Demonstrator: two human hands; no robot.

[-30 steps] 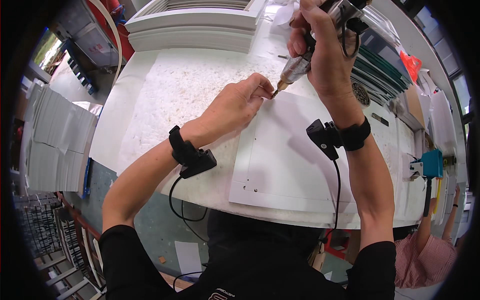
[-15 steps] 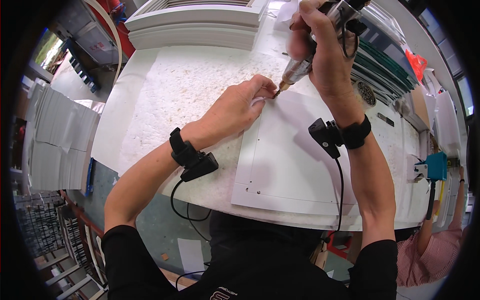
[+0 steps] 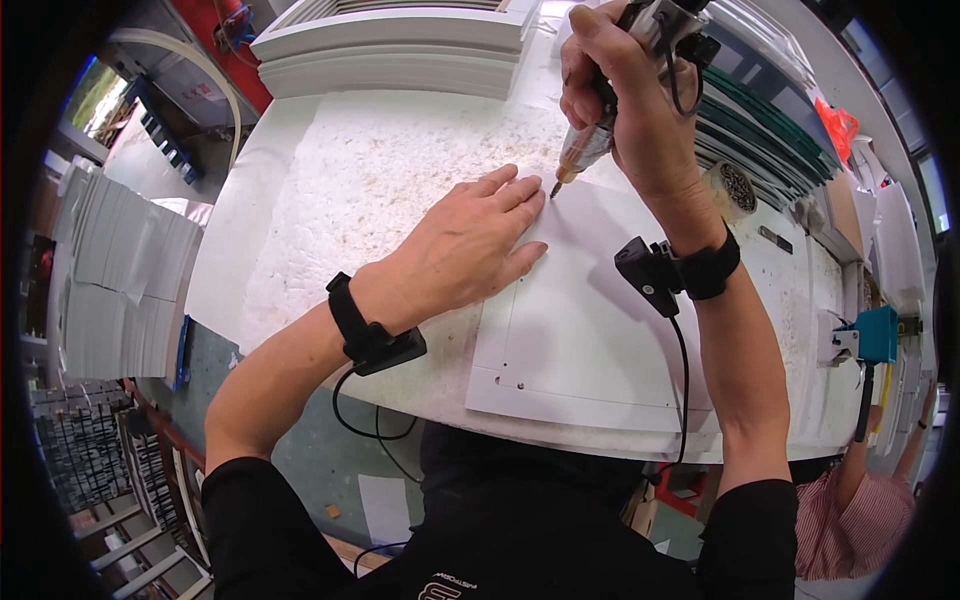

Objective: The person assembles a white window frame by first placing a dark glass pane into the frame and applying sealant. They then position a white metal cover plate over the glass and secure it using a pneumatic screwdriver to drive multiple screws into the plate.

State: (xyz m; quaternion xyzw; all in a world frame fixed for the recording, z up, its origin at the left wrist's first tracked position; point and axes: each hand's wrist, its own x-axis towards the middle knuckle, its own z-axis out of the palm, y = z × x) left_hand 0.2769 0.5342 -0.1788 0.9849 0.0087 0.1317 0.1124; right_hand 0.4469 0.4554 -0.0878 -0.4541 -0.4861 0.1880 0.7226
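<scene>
A white flat panel (image 3: 600, 330) with small holes near its lower left corner lies on the worktable in front of me. My left hand (image 3: 470, 235) rests palm down over its upper left edge, fingers stretched out and slightly spread, holding nothing. Wrapped around a power screwdriver (image 3: 587, 148) is my right hand (image 3: 645, 110). The tool is tilted, its bit pointing down at the panel's upper left corner, close to my left fingertips. Whether a screw sits under the bit is too small to tell. Both wrists carry black strapped devices with cables.
Stacked white frames (image 3: 390, 70) stand at the table's far side. A round tub of screws (image 3: 735, 188) is right of my right hand, beside dark green strips (image 3: 765, 125). White boards (image 3: 125, 270) are piled at left. A person in a striped shirt (image 3: 860, 520) works at lower right, near a teal tool (image 3: 876, 335).
My left fingers, bent together at the bit before, have opened and now lie flat on the panel. My right hand and the screwdriver have shifted slightly left.
</scene>
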